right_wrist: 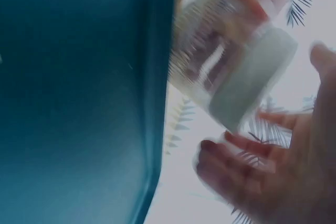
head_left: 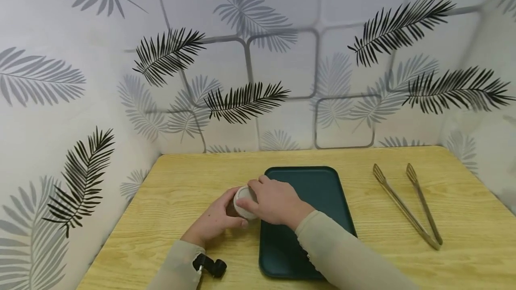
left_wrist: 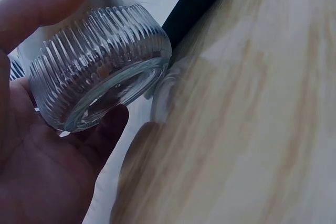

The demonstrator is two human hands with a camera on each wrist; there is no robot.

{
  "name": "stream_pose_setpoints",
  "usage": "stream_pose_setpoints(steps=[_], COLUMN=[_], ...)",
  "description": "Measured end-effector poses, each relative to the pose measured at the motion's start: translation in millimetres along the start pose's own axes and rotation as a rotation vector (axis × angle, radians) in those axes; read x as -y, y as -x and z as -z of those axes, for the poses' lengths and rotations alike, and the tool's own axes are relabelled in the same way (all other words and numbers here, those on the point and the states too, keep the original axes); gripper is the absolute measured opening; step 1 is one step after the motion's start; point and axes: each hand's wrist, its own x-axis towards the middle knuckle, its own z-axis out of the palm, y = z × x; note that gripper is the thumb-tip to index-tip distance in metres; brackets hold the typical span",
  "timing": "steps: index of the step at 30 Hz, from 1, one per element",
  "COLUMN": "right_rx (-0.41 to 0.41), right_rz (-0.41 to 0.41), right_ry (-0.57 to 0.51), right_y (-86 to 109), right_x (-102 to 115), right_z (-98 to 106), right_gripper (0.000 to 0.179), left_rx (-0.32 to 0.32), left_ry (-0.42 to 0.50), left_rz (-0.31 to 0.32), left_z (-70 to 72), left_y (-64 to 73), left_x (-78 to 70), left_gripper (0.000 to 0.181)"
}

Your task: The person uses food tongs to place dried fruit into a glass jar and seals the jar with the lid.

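Observation:
A ribbed clear glass jar (left_wrist: 105, 61) with a pale lid (right_wrist: 254, 77) is tilted beside the left edge of the dark green tray (head_left: 300, 254). My left hand (head_left: 213, 220) grips the jar, thumb on the near side and fingers round the other. In the head view my right hand (head_left: 278, 202) is over the lid (head_left: 244, 198), thumb and fingertips overlapping it. The right wrist view, blurred, has the right hand's fingers (right_wrist: 226, 169) spread around the lid, with a gap between palm and lid.
Metal tongs (head_left: 411, 214) lie spread on the wooden table (head_left: 173, 187), to the right of the tray. A black wrist strap piece (head_left: 209, 265) sits at the left sleeve. A wall with a leaf pattern (head_left: 282, 124) closes off the table's back and sides.

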Motion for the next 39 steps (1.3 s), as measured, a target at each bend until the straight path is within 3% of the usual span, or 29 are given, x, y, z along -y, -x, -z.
stream_pose_setpoints(steps=[4, 6, 8, 12, 14, 23, 32, 35, 39], right_rx=[0.073, 0.085, 0.073, 0.034, 0.026, 0.063, 0.042, 0.040, 0.069], right_rz=[0.195, 0.236, 0.198, 0.034, 0.013, 0.273, 0.250, 0.245, 0.212], right_ry=[-0.047, -0.049, -0.036, 0.023, 0.038, 0.000, 0.065, 0.028, -0.052], right_y=[4.5, 6.2, 6.8, 7.5, 8.0, 11.2, 7.5, 5.5, 6.5], right_x=[-6, -6, -4, 3, 5, -2, 7, 5, -1], right_z=[10, 12, 10, 3, 2, 9, 6, 3, 0], right_gripper=[0.074, 0.074, 0.068, 0.071, 0.075, 0.066, 0.064, 0.068, 0.073], left_rx=[0.023, 0.031, 0.029, 0.026, 0.018, 0.060, 0.023, 0.013, 0.051], left_ry=[0.001, 0.003, 0.009, -0.011, -0.034, -0.032, -0.064, -0.083, -0.056], left_rz=[-0.016, -0.024, -0.018, -0.007, -0.003, -0.027, -0.010, -0.008, -0.016], left_z=[-0.7, -0.6, -0.7, -1.9, -2.5, -0.6, 1.7, 4.4, 7.2], left_y=[-1.4, -1.7, -1.5, -0.5, -0.1, 2.5, 2.3, 1.9, 1.3], left_x=[-1.0, -0.3, 0.2, 0.3, -0.3, -0.6, -1.9, -1.4, 1.3], left_gripper=[0.086, 0.085, 0.084, 0.084, 0.085, 0.075, 0.075, 0.075, 0.077])
